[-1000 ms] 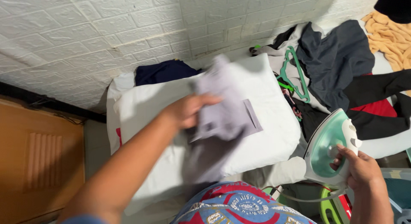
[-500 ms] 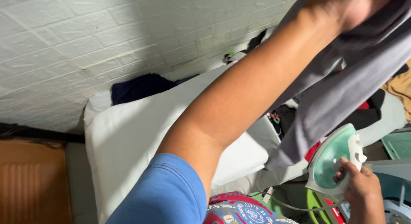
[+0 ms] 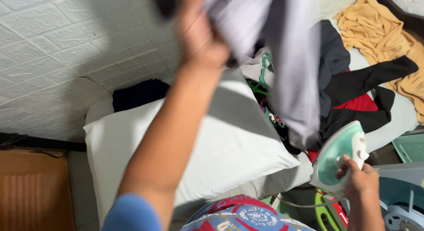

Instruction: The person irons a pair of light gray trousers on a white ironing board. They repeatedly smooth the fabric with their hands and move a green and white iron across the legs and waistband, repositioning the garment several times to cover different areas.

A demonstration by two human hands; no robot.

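My left hand point(image 3: 199, 36) is raised high and grips a light grey garment point(image 3: 289, 67), which hangs down over the clothes pile at the right. Both are blurred by motion. My right hand point(image 3: 360, 182) holds the handle of a white and green clothes iron point(image 3: 338, 156), tipped on its side at the lower right, its cord trailing down to the left. Below my left arm lies a white pillow point(image 3: 229, 147) with nothing on it.
A dark blue cloth point(image 3: 137, 93) lies behind the pillow by the white brick wall point(image 3: 66, 45). A pile of black, red and dark grey clothes point(image 3: 357, 94), green hangers point(image 3: 265, 65) and an orange towel point(image 3: 384, 32) fill the right. A wooden panel point(image 3: 31, 191) stands at lower left.
My left hand lifted the grey garment off the pillow and swung it up and to the right. The iron stays in my right hand, hardly moved.
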